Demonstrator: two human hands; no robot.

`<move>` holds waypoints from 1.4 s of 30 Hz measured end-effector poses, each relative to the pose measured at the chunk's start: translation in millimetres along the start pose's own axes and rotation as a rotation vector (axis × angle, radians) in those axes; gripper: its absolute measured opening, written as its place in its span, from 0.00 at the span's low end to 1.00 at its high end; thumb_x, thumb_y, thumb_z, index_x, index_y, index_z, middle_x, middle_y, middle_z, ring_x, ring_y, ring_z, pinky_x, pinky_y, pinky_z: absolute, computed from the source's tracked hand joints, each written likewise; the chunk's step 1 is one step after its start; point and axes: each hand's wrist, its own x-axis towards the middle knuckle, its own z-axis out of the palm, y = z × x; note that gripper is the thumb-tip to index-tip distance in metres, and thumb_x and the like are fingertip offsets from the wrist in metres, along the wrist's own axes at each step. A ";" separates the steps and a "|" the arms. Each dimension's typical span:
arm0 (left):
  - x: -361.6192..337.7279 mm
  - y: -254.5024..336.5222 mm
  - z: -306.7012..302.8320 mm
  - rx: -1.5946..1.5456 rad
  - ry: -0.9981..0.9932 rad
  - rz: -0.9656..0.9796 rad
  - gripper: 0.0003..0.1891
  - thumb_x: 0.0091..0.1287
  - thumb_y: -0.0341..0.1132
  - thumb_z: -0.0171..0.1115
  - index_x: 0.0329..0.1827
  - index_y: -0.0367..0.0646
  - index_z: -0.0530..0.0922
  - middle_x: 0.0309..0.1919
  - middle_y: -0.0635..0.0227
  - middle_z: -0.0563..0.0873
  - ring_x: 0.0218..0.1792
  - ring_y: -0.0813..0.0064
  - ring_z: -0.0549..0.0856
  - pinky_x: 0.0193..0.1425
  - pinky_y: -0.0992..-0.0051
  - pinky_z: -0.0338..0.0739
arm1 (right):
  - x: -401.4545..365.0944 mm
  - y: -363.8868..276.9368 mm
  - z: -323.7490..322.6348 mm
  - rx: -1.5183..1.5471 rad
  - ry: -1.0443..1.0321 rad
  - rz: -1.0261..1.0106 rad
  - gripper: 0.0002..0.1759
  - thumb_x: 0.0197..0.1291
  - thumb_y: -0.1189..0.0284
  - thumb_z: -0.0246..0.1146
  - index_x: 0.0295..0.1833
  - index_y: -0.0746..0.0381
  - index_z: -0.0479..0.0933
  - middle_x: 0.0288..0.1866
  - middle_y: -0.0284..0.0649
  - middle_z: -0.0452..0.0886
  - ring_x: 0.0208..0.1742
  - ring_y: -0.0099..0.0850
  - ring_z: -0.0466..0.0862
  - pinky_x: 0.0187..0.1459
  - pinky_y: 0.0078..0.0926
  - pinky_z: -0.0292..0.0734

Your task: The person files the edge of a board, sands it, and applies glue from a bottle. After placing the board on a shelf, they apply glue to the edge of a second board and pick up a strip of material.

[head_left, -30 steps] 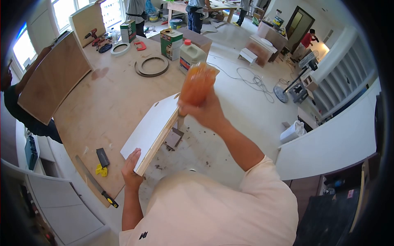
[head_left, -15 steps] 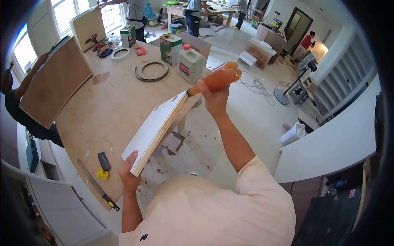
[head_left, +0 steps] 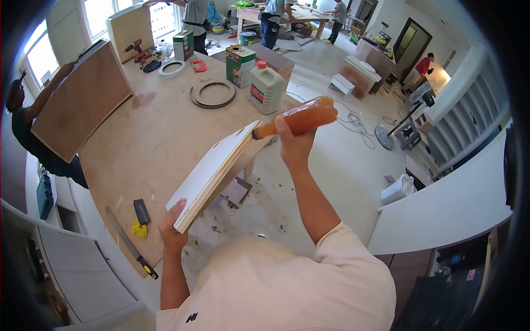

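Observation:
A white-faced wooden panel (head_left: 212, 168) is tilted at the table's right edge, its pale long edge turned up towards me. My left hand (head_left: 174, 225) grips its near end, thumb on the white face. In my right hand (head_left: 295, 148) is a plastic squeeze bottle (head_left: 309, 116) of orange-brown liquid, lying nearly sideways. Its dark nozzle meets the panel's edge close to the far corner; whether liquid is coming out is too small to tell. My right fingers are wrapped round the bottle, partly hidden behind it.
On the worktable (head_left: 160, 143) are a handsaw (head_left: 130, 243), a dark block (head_left: 141, 212), a coil of edging strip (head_left: 214, 95), a jerrycan (head_left: 266, 88) and a tin (head_left: 240, 66). At left a person holds a large brown panel (head_left: 83, 102). A standing fan (head_left: 403, 118) and cables are at right.
The bottle's nozzle has shifted slightly towards me along the panel's edge. My left hand keeps its hold. The whole view has moved a little.

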 end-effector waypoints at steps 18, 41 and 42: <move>2.1 -0.1 0.2 -0.007 0.005 0.032 0.22 0.57 0.21 0.69 0.57 0.37 0.84 0.54 0.52 0.88 0.59 0.56 0.87 0.66 0.64 0.79 | -43.5 -12.2 4.5 0.006 -0.115 -0.011 0.29 0.56 0.74 0.76 0.60 0.65 0.71 0.49 0.40 0.83 0.50 0.29 0.83 0.55 0.29 0.80; 4.7 2.2 -0.4 0.005 0.001 0.030 0.22 0.55 0.20 0.70 0.56 0.37 0.84 0.54 0.52 0.88 0.59 0.54 0.87 0.65 0.64 0.79 | 29.5 19.3 -8.7 0.084 0.096 0.001 0.32 0.58 0.74 0.75 0.60 0.64 0.63 0.50 0.39 0.80 0.50 0.29 0.83 0.54 0.27 0.82; 4.7 2.5 -0.6 0.002 0.001 0.040 0.22 0.55 0.20 0.70 0.56 0.36 0.83 0.54 0.51 0.88 0.59 0.54 0.87 0.65 0.64 0.79 | 25.3 17.6 -9.1 0.045 0.076 0.008 0.31 0.58 0.74 0.75 0.60 0.64 0.64 0.50 0.39 0.80 0.50 0.29 0.83 0.54 0.27 0.82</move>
